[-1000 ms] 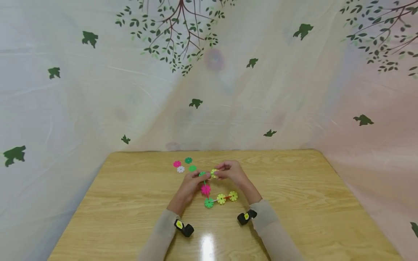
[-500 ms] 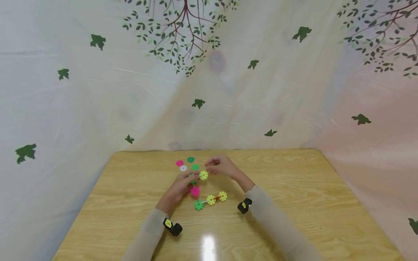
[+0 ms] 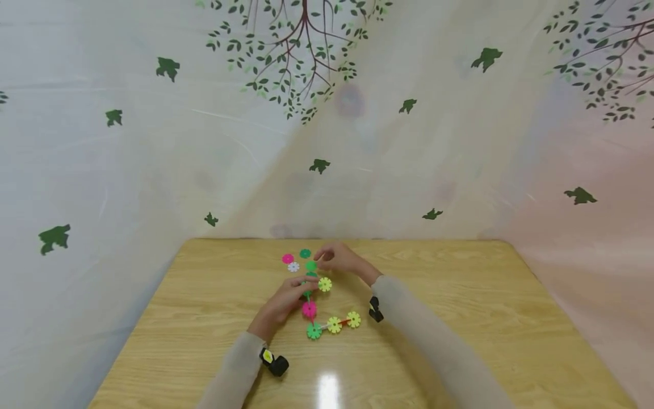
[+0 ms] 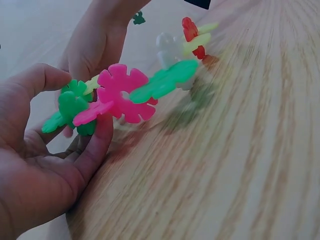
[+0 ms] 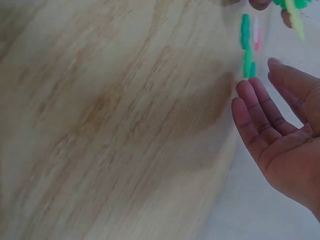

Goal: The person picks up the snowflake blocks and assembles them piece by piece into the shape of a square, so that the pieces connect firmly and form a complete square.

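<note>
My left hand (image 3: 283, 298) pinches the far end of a chain of slotted, flower-shaped plastic discs by its green pieces (image 4: 72, 107). From there the chain runs through a pink disc (image 3: 309, 309) to a green corner disc (image 3: 314, 331), then turns right through white and red pieces to two yellow discs (image 3: 353, 319). A further yellow disc (image 3: 325, 284) sticks out beside the left fingertips. My right hand (image 3: 341, 259) has nothing in its grasp. Its fingers are spread apart from the thumb in the right wrist view, pointing at a loose light green disc (image 3: 311, 265).
More loose discs lie at the far side of the wooden table (image 3: 460, 318): a pink one (image 3: 288, 258), a white one (image 3: 293, 266) and a dark green one (image 3: 305, 253). A printed cloth (image 3: 245, 170) hangs behind the table's back edge.
The right hand has let go of the yellow disc and moved left and away, towards the loose discs. The left hand has shifted left and nearer with the chain. The head view has swung slightly.
</note>
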Demonstrator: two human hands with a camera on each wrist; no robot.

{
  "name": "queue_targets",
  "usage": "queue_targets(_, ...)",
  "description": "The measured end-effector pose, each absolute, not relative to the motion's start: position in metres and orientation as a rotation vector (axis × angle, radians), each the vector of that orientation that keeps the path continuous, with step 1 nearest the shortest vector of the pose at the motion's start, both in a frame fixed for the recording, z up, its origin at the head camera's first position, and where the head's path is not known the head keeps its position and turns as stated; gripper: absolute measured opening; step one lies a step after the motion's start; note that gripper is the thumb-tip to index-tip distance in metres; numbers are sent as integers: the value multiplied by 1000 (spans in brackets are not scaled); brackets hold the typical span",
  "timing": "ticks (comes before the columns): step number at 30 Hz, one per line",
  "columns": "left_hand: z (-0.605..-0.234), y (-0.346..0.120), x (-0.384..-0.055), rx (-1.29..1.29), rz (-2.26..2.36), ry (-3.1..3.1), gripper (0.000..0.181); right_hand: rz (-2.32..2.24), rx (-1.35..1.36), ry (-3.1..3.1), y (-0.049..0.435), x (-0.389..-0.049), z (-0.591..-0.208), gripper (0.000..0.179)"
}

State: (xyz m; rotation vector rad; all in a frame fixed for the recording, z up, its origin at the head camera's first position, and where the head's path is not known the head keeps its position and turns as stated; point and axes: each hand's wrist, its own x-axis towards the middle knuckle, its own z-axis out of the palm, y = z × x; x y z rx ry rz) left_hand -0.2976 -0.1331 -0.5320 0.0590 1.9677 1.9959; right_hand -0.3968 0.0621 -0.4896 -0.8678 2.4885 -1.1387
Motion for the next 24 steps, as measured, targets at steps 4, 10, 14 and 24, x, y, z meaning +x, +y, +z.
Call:
queue_targets(4,-532,-134,-298,119,1948,1985,37,-1114,-851,2478,56,-402,-496,27)
queue_targets(10,-531,-135,-297,181,1873,2024,40,-1011,-926,2488,48,-408,-502,27)
queue_targets(14,-532,-133,-295,186,1863,2026,40,-961,-937,2494,48,-408,-503,26)
queue_targets(24,-532,-130,-295,143,1907,2025,38,-1035,-807,2519,59,-408,-502,23)
